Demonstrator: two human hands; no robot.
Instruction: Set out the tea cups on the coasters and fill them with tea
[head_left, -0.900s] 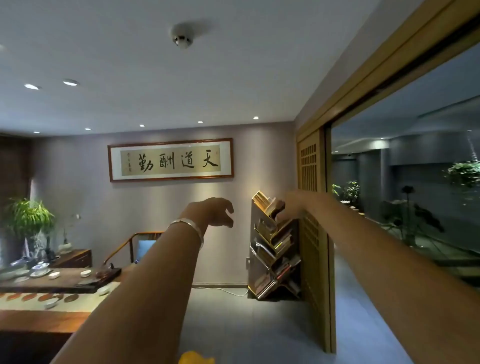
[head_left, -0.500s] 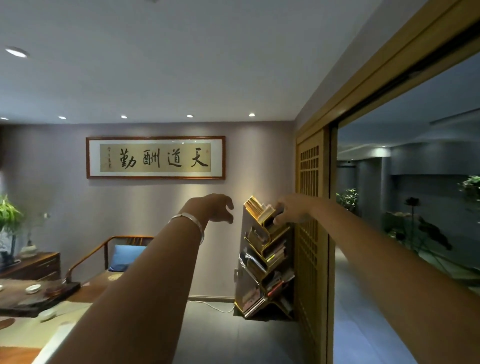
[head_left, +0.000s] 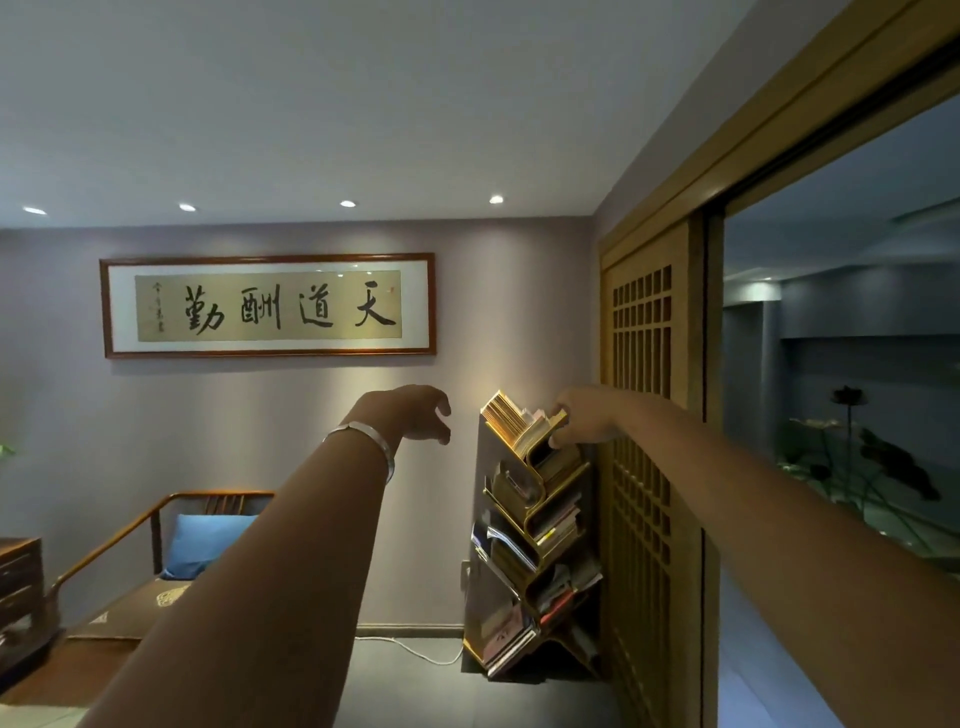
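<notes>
Two bare arms stretch straight out ahead of the person, level with each other and well apart. The left hand (head_left: 421, 413) hangs from a bent wrist with its fingers loosely curled downward and nothing in them; one silver bangle (head_left: 363, 441) circles that wrist. The right hand (head_left: 584, 421) is turned away, fingers drooping and loosely curled; it overlaps the top of the bookshelf (head_left: 535, 540) in the view, but I cannot tell whether it touches the books there or only hangs in front of them.

No tea cups and no coasters are anywhere in sight from here, so nothing can be said of their look or place; the head is turned toward the far wall and away from the tea things.

One framed calligraphy scroll (head_left: 267, 305) hangs on the grey wall, four large black characters on a tan ground with a white mat and a reddish wooden frame. Four small ceiling lights (head_left: 347, 203) glow in a row above it. The bookshelf is one tree-shaped stand of slanted branches packed with books, standing at the wall's right end, just beside a wooden lattice door (head_left: 649, 467). One wooden armchair (head_left: 171, 551) with one blue cushion (head_left: 205, 545) sits at the lower left. A white cable (head_left: 415, 652) runs along the floor at the wall's foot toward the shelf. Through the opening on the right a dim courtyard shows dark lotus plants (head_left: 872, 457).
</notes>
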